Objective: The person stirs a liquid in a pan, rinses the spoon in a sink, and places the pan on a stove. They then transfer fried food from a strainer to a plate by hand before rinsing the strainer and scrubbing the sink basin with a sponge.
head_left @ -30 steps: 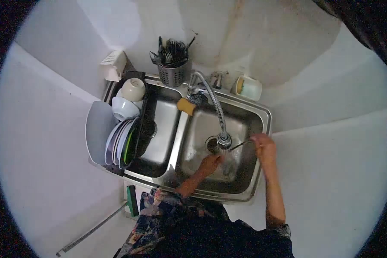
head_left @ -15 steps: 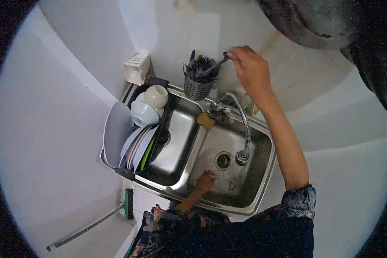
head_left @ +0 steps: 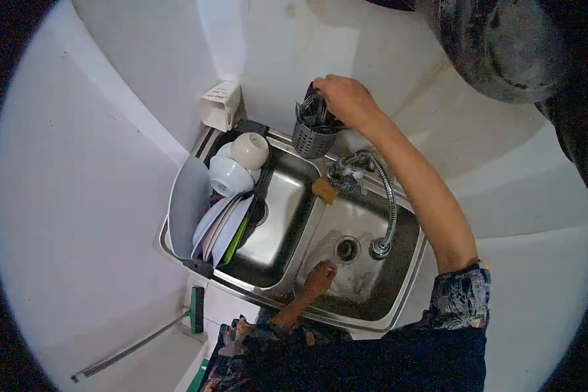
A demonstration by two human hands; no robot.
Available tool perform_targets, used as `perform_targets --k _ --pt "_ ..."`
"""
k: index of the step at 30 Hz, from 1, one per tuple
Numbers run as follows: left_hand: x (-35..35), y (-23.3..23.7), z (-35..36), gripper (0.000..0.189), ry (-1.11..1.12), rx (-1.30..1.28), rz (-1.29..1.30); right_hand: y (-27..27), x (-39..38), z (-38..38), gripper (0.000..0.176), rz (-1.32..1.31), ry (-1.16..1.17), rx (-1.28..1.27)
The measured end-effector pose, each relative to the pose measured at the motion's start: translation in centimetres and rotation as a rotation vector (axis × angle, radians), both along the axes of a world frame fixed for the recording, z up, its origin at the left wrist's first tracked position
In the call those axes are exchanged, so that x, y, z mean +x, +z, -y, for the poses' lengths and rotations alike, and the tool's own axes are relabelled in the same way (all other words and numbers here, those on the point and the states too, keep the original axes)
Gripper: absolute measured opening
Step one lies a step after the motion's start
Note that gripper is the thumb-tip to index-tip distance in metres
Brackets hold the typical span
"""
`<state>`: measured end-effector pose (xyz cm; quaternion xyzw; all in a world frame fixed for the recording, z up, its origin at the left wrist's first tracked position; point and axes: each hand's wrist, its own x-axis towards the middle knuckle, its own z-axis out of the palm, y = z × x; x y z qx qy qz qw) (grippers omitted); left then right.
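My right hand is over the perforated metal cutlery holder on the sink's back ledge. Its fingers are closed at the tops of the upright cutlery, around a piece of cutlery mostly hidden by the hand. Low in the right basin, my left hand has its fingers curled, just short of the drain. Whether anything lies inside those fingers is hidden.
A dish rack on the left holds bowls, a cream cup and plates. A yellow sponge sits on the divider. The flexible faucet arches over the right basin. A large pan hangs upper right.
My right hand has moved left and slightly down, bringing the piece of cutlery from beside the holder to its top. My left hand stays low in the basin. The view has shifted slightly.
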<state>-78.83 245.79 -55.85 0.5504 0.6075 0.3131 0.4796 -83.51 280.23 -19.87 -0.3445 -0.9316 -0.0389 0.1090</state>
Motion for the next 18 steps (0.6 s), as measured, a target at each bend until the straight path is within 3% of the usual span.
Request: perform_targets --k 2,3,4,6,7,8,10,12,14,16,18 --pt "0.7 -3.4 -2.5 0.014 0.365 0.770 0.011 0.8 0.9 1.0 0.012 -0.086 -0.037 0.084" --pt "-1.0 1.4 -3.7 0.014 0.470 0.491 0.156 1.2 1.6 1.8 0.012 -0.169 -0.071 0.163" --pt "-3.8 9.0 -5.6 0.015 0.567 0.207 0.295 1.6 2.3 2.3 0.012 -0.168 -0.073 0.162" --pt "-7.6 17.5 -10.4 0.019 0.633 0.215 0.220 2.7 3.8 3.3 0.015 -0.325 -0.120 0.157" --pt "-8.6 17.6 -13.1 0.022 0.695 0.432 0.321 3.2 4.4 4.0 0.015 -0.328 -0.122 0.161" --pt "-10.7 19.0 -15.6 0.028 0.601 0.491 0.133 3.7 5.1 4.7 0.016 -0.394 -0.112 0.122" --pt "-12.7 20.5 -20.2 0.035 0.592 0.641 0.193 3.8 6.3 5.7 0.019 -0.461 -0.102 0.094" --pt "-13.0 22.7 -22.9 0.038 0.563 0.657 0.132 2.8 7.4 6.2 0.026 -0.417 0.031 0.159" --pt "-13.1 23.8 -25.1 0.042 0.532 0.672 0.071 2.0 7.9 6.6 0.029 -0.341 0.018 0.102" --pt "-13.6 23.3 -27.0 0.041 0.403 0.676 -0.154 0.7 8.3 6.3 0.032 -0.266 0.001 0.040" --pt "-15.1 24.0 -28.9 0.040 0.281 0.651 -0.287 -0.5 8.5 5.8 0.034 -0.267 0.028 0.143"
